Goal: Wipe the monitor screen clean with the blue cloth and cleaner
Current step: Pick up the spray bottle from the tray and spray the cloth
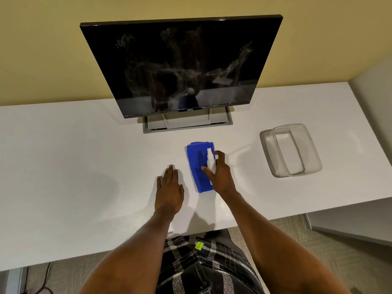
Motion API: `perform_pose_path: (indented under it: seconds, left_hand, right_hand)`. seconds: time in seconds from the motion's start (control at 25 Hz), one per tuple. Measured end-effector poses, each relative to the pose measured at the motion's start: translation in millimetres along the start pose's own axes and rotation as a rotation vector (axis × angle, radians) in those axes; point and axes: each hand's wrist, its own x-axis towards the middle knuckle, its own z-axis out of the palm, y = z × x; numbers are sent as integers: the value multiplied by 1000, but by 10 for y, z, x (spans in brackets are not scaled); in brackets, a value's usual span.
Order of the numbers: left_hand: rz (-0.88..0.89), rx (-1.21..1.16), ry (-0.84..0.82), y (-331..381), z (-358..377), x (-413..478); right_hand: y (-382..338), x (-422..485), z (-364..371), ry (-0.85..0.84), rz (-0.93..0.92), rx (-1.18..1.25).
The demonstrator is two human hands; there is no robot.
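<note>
— What's on the desk [63, 166]?

— One monitor [180, 64] at the back on its stand, its dark screen smeared with whitish streaks. One blue cloth [196, 166], folded, lies flat in front of it, apart from the stand.

— And the cleaner?

— One small white spray bottle [211, 160], over the cloth's right edge. The right hand [220, 175] has its fingers curled round it.

— The other hand?

— The left hand [169, 187] lies flat on the desk, fingers straight, just left of the cloth and not touching it.

— Anything else?

— A clear plastic tub [290, 149] well to the right. It may be two, one nested in the other; through clear plastic I can't tell.
</note>
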Motion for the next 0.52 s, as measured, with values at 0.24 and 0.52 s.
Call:
perform_pose_path:
  seconds: [0.24,0.52]
  left_hand:
    - [-22,-14,-74,-37,33,32]
    - [-11,-51,-81,-80,15,31]
  right_hand:
    - [-1,7,22,12,-38,-33]
    - [-80,46,39,-3,-70,-41]
